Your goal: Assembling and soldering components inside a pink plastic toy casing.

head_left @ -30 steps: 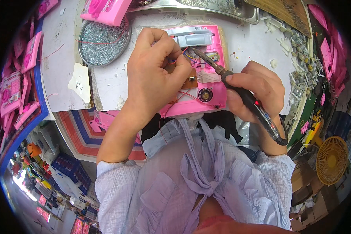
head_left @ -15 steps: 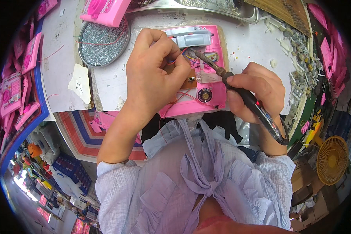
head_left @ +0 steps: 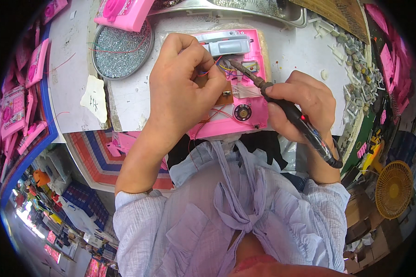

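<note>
My right hand (head_left: pixel 305 99) is closed round the black handle of a soldering iron (head_left: pixel 291 113) with a small red light on it. The iron's metal tip points up and left, among thin coloured wires (head_left: pixel 223 67) inside a pink plastic toy casing (head_left: pixel 259 111). On the left side of the casing, my left hand (head_left: pixel 185 83) pinches thin wires; its fingertips partly hide them and the brown circuit board (head_left: pixel 225 96). The casing also holds a grey-blue plastic part (head_left: pixel 229 46) across its top and a round speaker (head_left: pixel 242 112) near its lower edge.
A round metal dish of small screws (head_left: pixel 122 53) stands to the left, under another pink casing (head_left: pixel 125 14). Loose small parts (head_left: pixel 351 78) are heaped at the right. A metal tray (head_left: pixel 282 18) lies at the back. Pink casings (head_left: pixel 14 111) are piled far left.
My right hand and the soldering iron have shifted slightly up and to the left. My left hand stays almost where it was.
</note>
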Demonstrator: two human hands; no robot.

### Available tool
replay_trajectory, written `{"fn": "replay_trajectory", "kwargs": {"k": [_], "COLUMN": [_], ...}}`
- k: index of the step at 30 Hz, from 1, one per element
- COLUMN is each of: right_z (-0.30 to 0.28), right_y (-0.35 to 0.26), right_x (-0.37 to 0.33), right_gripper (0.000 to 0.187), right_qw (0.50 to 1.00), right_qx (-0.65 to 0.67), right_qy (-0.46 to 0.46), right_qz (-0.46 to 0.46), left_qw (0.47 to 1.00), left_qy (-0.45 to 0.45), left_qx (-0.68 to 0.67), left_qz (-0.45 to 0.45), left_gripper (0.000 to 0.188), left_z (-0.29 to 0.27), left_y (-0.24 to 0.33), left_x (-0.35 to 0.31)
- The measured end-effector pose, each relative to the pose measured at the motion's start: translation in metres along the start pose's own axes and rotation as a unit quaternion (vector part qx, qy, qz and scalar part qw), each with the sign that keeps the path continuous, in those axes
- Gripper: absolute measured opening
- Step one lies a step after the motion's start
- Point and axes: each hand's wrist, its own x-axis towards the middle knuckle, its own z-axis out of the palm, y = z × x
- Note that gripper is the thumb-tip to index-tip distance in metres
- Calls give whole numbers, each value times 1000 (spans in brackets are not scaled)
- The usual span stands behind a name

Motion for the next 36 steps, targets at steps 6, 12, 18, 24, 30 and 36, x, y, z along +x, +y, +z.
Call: {"fn": "replay_trajectory", "kwargs": {"k": [6,12,18,24,30,36], "right_z": [3,3,2,0,2,4], "right_y": [3,4,4,1,1,2], "right_x": [-1,0,-1,0,0,0], "right_gripper": [25,26,25,25,24,23], "right_qw": [1000,1000,1000,1000,1000,1000], "right_qx": [9,9,-8,-5,-7,-8], "right_qy": [-3,2,2,-7,8,13], "right_qz": [0,-5,-4,12,2,-5], "left_qw": [1000,1000,1000,999,1000,999], "left_qy": [-7,0,9,17,11,22], "left_qx": [6,15,5,5,6,14], "left_qz": [0,15,19,28,0,18], "left_gripper": [11,9,7,6,11,10], "left_z": [-1,0,3,4,2,3], "left_y": [0,-3,-3,-4,3,-1], "left_x": [1,2,0,-1,1,1]}}
